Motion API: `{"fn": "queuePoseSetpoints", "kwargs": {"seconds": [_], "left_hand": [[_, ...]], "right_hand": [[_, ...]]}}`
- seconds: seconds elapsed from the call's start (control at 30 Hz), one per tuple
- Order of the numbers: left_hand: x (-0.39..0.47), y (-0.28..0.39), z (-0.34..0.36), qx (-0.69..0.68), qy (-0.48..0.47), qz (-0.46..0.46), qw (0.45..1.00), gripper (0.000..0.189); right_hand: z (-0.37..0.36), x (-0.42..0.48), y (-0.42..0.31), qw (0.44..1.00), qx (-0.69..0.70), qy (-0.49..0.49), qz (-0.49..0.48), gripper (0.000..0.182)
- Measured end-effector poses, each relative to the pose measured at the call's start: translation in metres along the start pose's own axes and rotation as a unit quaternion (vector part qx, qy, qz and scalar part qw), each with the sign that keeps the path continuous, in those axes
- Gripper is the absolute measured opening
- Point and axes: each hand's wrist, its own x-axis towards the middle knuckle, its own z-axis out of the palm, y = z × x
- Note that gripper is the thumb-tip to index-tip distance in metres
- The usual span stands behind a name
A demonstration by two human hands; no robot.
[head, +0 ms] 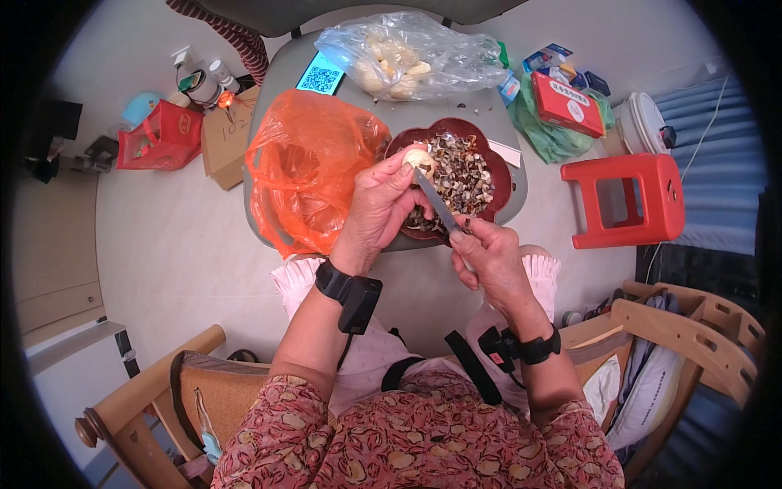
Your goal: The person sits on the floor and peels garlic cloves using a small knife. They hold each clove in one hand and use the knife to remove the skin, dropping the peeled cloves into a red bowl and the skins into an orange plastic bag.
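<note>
Between the thumb and fingers of my left hand (385, 198) is a small round pale vegetable (419, 158) with a dark patch on its side. My right hand (493, 257) grips a small kitchen knife (436, 198), its blade tip at the lower edge of the vegetable. A dark brown scrap clings near my right index finger. Below both hands sits a dark red petal-shaped tray (502, 186) holding a heap of brown and whitish peelings (467, 171). To its left an orange plastic bag (305, 183) lies crumpled; its contents cannot be made out.
A grey padded seat (278, 79) bears the tray and bags. At its far side lie a clear plastic bag (458, 61) with pale pieces and a blue printed card (319, 74). A red plastic stool (660, 195) stands right, a cardboard box (226, 137) left.
</note>
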Motion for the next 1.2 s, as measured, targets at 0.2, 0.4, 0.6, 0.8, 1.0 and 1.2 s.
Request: {"fn": "queuePoseSetpoints", "kwargs": {"seconds": [0.2,0.4,0.6,0.8,1.0,1.2], "left_hand": [[-0.002,0.002,-0.002,0.004,-0.014,-0.016,1.0,0.038],[-0.002,0.002,-0.003,0.003,-0.038,-0.025,0.999,0.041],[-0.001,0.0,0.0,0.009,-0.029,-0.001,1.0,0.044],[-0.002,0.0,0.002,0.022,-0.029,0.007,0.999,0.046],[-0.004,0.004,-0.004,0.036,-0.056,-0.02,0.998,0.046],[-0.005,0.006,-0.004,0.058,-0.078,-0.054,0.994,0.047]], "right_hand": [[0.001,0.0,0.001,0.998,-0.026,0.05,-0.015,0.021],[-0.008,-0.002,-0.001,0.999,-0.022,0.024,-0.007,0.021],[-0.014,-0.003,-0.003,1.0,-0.002,-0.011,0.025,0.019],[-0.013,-0.002,-0.001,0.999,0.023,0.0,0.024,0.021],[-0.017,0.0,-0.001,1.0,-0.007,0.027,-0.004,0.027],[-0.032,-0.005,-0.011,0.996,-0.09,0.025,-0.001,0.035]]}}
